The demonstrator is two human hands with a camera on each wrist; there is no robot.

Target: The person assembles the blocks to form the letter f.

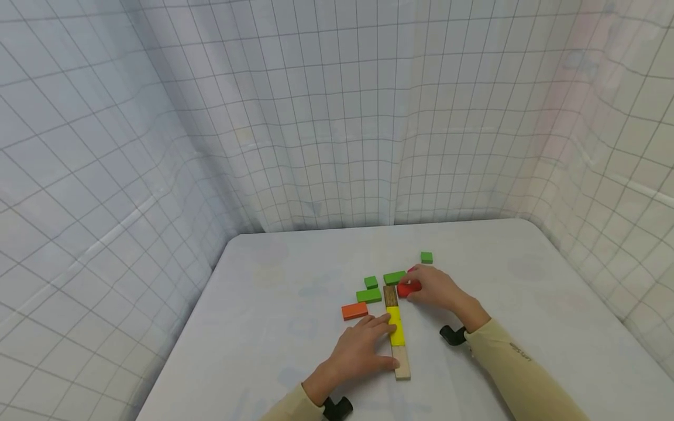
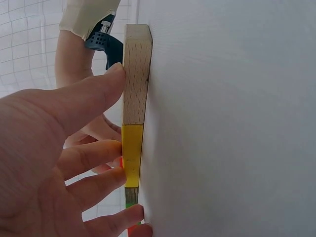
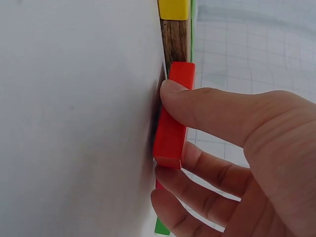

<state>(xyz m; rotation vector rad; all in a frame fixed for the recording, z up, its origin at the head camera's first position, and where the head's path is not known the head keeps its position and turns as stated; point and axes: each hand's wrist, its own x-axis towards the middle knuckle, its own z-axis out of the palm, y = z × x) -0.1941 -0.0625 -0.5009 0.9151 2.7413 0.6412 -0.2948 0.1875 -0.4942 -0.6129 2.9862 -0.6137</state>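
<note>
Right hand [image 1: 436, 288] pinches red block [image 1: 408, 289], long axis roughly crosswise to the row, inner end just beside dark brown block [image 1: 390, 296]. Left hand [image 1: 363, 345], fingers spread, touches row's pale block [image 1: 402, 371]. Orange block [image 1: 355, 311] lies left of row.

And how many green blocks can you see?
4: a small green block farthest back, a long one just beyond the brown block, another small one to its left, and another long one nearer. The right hand may hide more.
</note>
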